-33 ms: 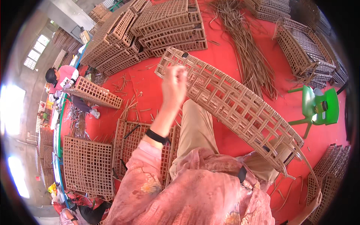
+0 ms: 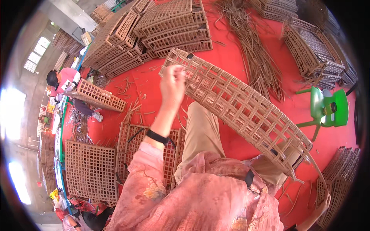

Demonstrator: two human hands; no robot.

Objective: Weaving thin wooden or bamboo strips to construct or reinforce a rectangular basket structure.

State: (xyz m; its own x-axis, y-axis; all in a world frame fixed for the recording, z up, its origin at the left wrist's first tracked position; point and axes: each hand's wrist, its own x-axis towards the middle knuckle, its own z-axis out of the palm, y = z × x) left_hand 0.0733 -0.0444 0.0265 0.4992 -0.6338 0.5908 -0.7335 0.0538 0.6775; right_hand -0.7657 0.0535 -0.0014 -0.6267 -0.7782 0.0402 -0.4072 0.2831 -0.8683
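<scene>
Far on the left a person in pink (image 2: 63, 79) sits by a small woven crate (image 2: 96, 95); flat woven mats (image 2: 90, 169) lie on the red floor (image 2: 239, 77) below; next comes the left hand (image 2: 172, 85), its grip shut tight on the top end of a long woven panel (image 2: 239, 107) (it looks like a bendy ladder made of cane); the panel slants down across the tan trousers (image 2: 200, 131) to the right; its grid looks woven all the way along, but loose strips (image 2: 308, 161) poke out at the low end, so I think the edge there is not finished yet; the right hand (image 2: 323, 206) sits low by a strip, and I cannot tell if its grip is shut; stacks of done crates (image 2: 169, 27), a heap of cane (image 2: 250, 42) and a green chair (image 2: 327, 109) fill the big workshop; windows (image 2: 32, 61) glow far left.
</scene>
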